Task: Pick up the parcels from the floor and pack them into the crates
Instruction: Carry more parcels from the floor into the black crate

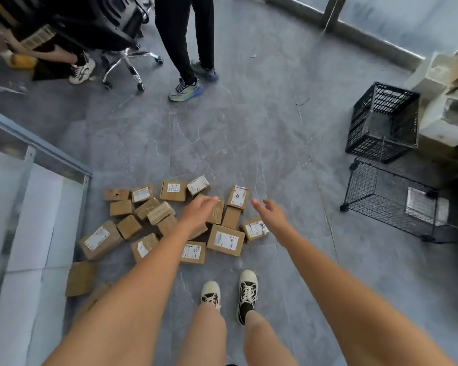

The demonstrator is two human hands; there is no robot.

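Both arms reach out over the parcels [169,220], a loose heap of brown boxes on the grey floor [249,128]. Left hand [196,211] hovers above the heap's middle, fingers straight and holding nothing. Right hand [269,213] hangs over the heap's right edge, fingers spread, apparently touching nothing. Right of the heap stand a black crate [360,122] and a wire crate [362,186].

Both arms are bare to the lower edge of the frame, no sleeves, watch or rings showing on the left hand [198,211] or right hand [271,216]. Legs are bare too. Black canvas sneakers [247,291] with cream toe caps, white laces and dark socks sit at lower centre.
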